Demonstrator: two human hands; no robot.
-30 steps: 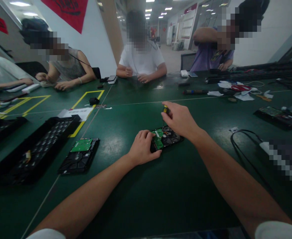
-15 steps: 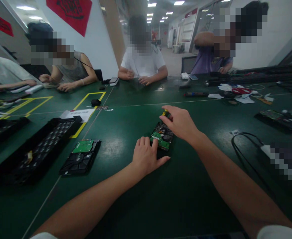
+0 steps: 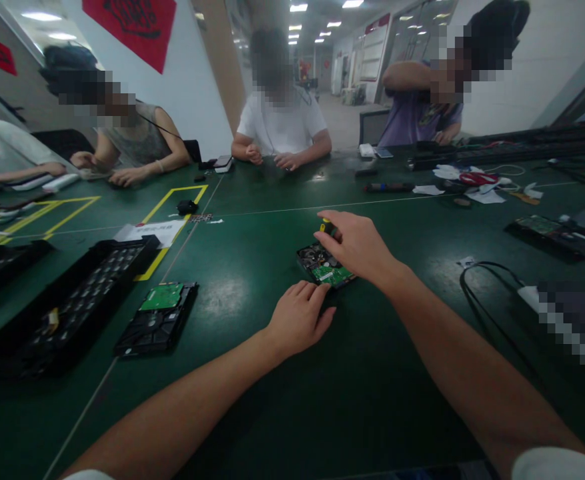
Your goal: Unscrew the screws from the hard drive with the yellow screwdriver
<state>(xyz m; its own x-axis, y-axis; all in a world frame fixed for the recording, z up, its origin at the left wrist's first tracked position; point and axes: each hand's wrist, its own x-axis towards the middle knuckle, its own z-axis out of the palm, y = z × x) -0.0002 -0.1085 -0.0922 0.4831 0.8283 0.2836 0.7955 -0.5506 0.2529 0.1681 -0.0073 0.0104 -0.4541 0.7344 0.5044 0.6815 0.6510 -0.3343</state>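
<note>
A hard drive (image 3: 315,256) with a green circuit board lies board side up on the table before me. My right hand (image 3: 356,243) pinches a short yellow-and-black screwdriver handle (image 3: 326,227) above the drive's far side; where its tip meets the drive is hard to make out. At the near edge of the drive rests my left hand (image 3: 300,313), its index fingertip touching the board, thumb held apart. Another hard drive (image 3: 157,319), also showing a green board, lies to the left.
Long black trays (image 3: 80,300) lie at the left, near a white paper label (image 3: 155,233). To the right are a circuit-board device (image 3: 547,233), a black cable (image 3: 472,293) and scattered scraps (image 3: 487,195). A dark pen-like tool (image 3: 388,188) lies beyond my hands. Several people sit across the green table (image 3: 252,413).
The hard drive has turned on the table, so its green board now points toward the lower right. My left hand has slid down slightly to its near edge. The screwdriver stays in my right hand.
</note>
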